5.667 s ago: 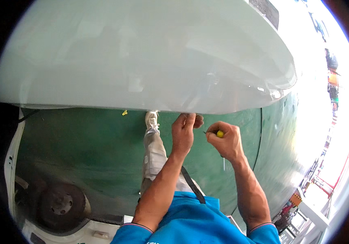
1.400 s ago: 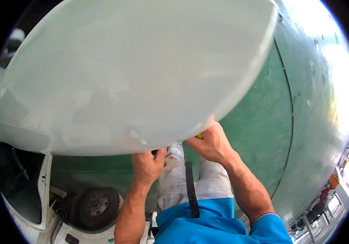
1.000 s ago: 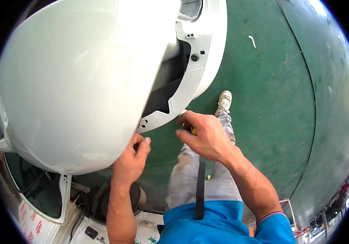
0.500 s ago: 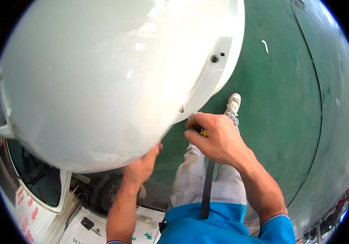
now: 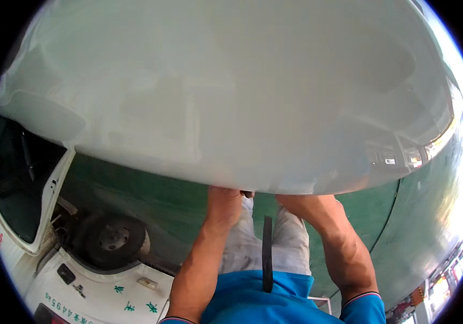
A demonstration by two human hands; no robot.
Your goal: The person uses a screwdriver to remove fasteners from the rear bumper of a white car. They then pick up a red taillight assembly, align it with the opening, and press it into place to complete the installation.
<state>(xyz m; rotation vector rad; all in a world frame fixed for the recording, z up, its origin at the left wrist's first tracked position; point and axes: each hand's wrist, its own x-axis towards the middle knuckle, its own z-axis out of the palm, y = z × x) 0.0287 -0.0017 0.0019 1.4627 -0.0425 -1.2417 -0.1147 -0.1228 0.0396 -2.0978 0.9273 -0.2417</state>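
A large glossy white curved panel (image 5: 231,108) fills the upper view, its lower edge crossing just above my waist. My left hand (image 5: 225,201) reaches up to that edge, its fingers hidden beneath the panel. A small dark piece (image 5: 247,194) shows beside it at the edge; I cannot make out what it is. Further right, my right hand (image 5: 304,202) also goes under the edge, with its fingers out of sight. Whether either hand grips the panel or a smaller thing does not show.
To the left stands a white vehicle with a door (image 5: 48,200) and dark window. Its wheel (image 5: 113,237) and white side panel with green markings (image 5: 112,297) are close to my left arm. The floor (image 5: 150,186) is green; a dark cable (image 5: 385,227) runs along it at right.
The white panel now spans the view's width, and its edge covers my fingers. Both hands sit under that edge; earlier the right was pinched around something partly yellow at the panel's corner.
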